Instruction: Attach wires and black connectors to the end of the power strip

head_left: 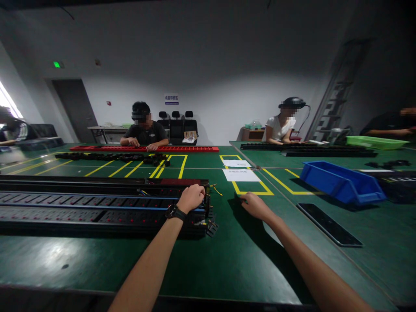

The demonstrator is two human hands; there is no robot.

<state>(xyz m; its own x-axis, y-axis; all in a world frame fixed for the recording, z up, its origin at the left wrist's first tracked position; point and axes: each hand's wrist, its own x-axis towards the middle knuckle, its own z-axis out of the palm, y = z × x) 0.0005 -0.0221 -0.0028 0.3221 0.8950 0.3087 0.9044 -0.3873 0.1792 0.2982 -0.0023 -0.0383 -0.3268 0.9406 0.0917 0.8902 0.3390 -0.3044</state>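
Observation:
Long black strips (58, 212) with rows of slotted modules and small red marks lie side by side on the left of the green table (201, 264). At their right end rests my left hand (192, 198), a black watch on its wrist. Its fingers curl down out of sight, so what they grip is hidden. Yellow wires (217, 190) and a small black end piece (212, 228) stick out near that hand. My right hand (255, 204) hovers over the table to the right of the strips, its fingers curled together; anything between them is too small to make out.
A blue bin (341, 182) and a dark phone (329, 224) are on the right. White papers (240, 174) lie ahead, within yellow tape. Co-workers sit across the table, one at a red rail (182, 149). Black parts (113, 158) lie beyond the strips.

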